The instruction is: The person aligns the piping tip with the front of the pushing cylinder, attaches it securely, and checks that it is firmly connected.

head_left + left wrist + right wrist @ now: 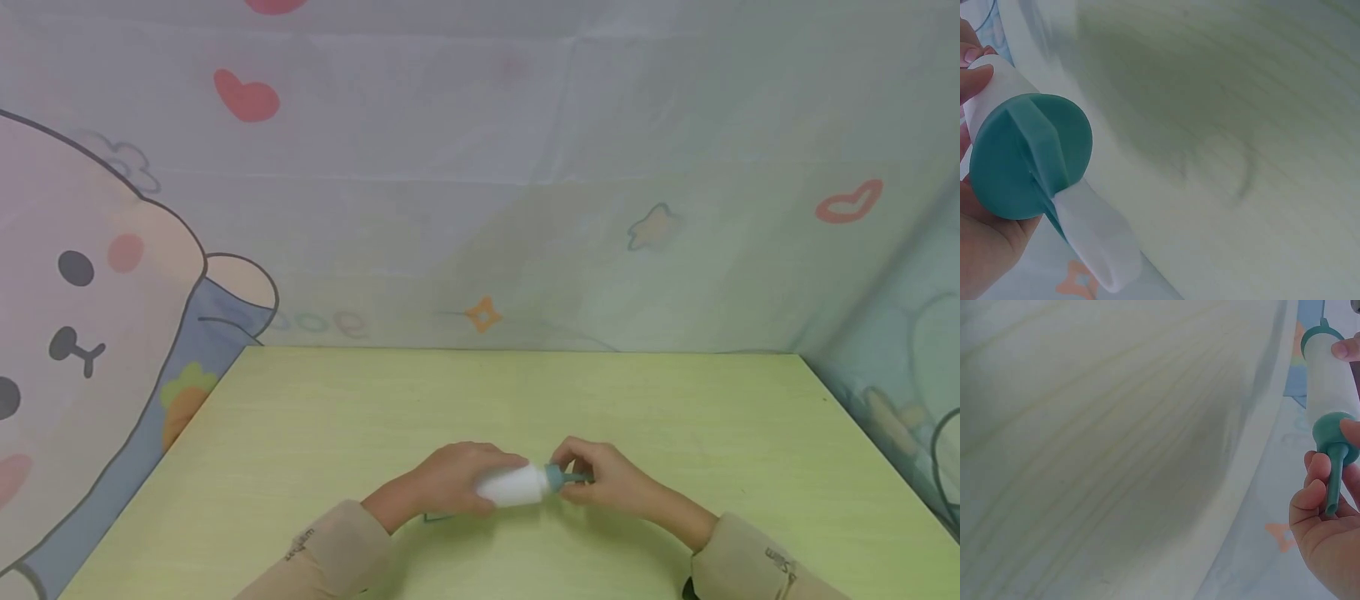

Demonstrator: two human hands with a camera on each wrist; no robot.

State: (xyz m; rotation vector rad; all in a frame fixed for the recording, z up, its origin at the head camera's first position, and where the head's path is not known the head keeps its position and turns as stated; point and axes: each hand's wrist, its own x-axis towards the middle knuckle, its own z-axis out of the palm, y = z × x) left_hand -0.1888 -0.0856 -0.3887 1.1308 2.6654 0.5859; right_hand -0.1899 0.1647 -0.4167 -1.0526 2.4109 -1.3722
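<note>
Left hand (pixel 459 478) curls snugly round a white cylindrical bottle (pixel 515 486); right hand (pixel 609 483) closely grips its round teal spouted cap (pixel 1329 430).

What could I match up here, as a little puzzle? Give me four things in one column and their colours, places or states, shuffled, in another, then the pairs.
Things:
1. left hand
2. table
3. tube
4. right hand

Descriptions:
A. white
B. curled about the teal spout
C. wrapped round the tube
D. beneath both hands

Pairs: 1-C, 2-D, 3-A, 4-B
</note>
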